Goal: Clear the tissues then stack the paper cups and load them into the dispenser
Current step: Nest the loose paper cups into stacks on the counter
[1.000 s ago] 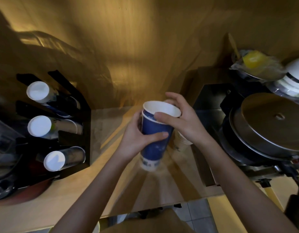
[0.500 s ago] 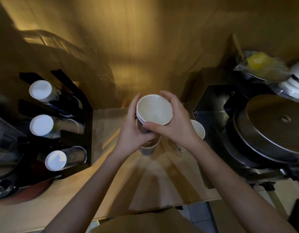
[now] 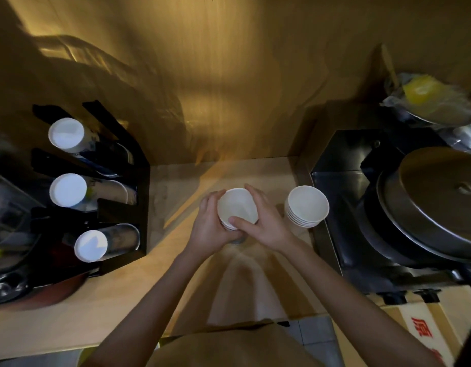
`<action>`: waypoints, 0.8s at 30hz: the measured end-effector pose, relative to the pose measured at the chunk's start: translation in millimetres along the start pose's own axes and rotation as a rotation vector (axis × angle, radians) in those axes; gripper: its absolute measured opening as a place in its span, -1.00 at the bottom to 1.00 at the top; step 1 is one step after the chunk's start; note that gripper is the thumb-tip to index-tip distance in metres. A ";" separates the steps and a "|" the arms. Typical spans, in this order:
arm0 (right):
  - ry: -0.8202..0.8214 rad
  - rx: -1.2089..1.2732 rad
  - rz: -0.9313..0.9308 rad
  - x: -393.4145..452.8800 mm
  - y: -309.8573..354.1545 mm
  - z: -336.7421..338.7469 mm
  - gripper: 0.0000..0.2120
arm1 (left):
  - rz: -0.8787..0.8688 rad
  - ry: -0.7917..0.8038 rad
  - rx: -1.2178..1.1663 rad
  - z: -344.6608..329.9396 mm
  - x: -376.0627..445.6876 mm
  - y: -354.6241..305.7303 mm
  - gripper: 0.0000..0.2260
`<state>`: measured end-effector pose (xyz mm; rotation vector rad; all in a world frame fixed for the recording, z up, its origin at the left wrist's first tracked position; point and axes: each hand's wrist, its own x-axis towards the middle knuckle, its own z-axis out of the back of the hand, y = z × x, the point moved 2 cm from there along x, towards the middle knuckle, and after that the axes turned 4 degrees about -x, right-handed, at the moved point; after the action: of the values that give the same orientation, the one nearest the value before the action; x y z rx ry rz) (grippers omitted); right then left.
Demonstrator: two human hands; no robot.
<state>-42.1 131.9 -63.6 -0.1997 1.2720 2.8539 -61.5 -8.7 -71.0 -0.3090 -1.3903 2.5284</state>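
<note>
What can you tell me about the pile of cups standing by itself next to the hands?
The free-standing cup stack is several white paper cups nested together, mouths up, with rolled rims layered down its left side. The top cup looks empty inside. It stands upright on the wooden counter, beside the right hand and in front of the black appliance. Neither hand touches it.

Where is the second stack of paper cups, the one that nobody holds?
In the head view the free stack of paper cups stands upright on the wooden counter, right of centre, between the right hand and the black appliance.
</note>
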 end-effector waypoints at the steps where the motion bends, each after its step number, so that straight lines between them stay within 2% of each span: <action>1: 0.006 -0.003 0.009 -0.5 -2.2 -2.0 -0.25 | 0.009 -0.004 -0.008 -0.9 -0.2 1.4 -0.08; 5: 0.031 -0.006 0.010 1.9 -10.6 -1.6 -0.42 | 0.064 0.029 -0.074 -2.0 0.9 2.0 -0.12; 8: 0.040 0.053 -0.068 11.0 -9.4 11.5 -0.55 | 0.084 0.032 -0.076 1.5 4.0 -1.6 -0.13; 10: 0.056 0.160 -0.195 14.6 -7.8 19.5 -0.54 | 0.079 -0.007 -0.020 7.2 5.1 -9.3 -0.13; 13: 0.169 0.450 -0.411 17.7 -5.4 20.4 -0.56 | -0.001 -0.083 0.034 22.9 1.0 -25.0 -0.16; 16: 0.387 0.732 -0.604 20.4 6.3 17.8 -0.35 | -0.137 -0.126 0.100 43.4 -9.0 -41.3 -0.18; 20: 0.682 0.909 -0.517 26.3 36.3 19.8 -0.32 | -0.348 -0.147 0.280 71.2 -30.6 -63.2 -0.25; 24: 0.778 1.000 -0.315 38.1 65.1 15.2 -0.36 | -0.649 -0.155 0.612 98.0 -48.0 -65.2 -0.48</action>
<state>-85.6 98.0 -10.0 -1.3577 2.2936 1.5849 -38.1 -67.8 39.1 0.3947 -0.5481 2.2763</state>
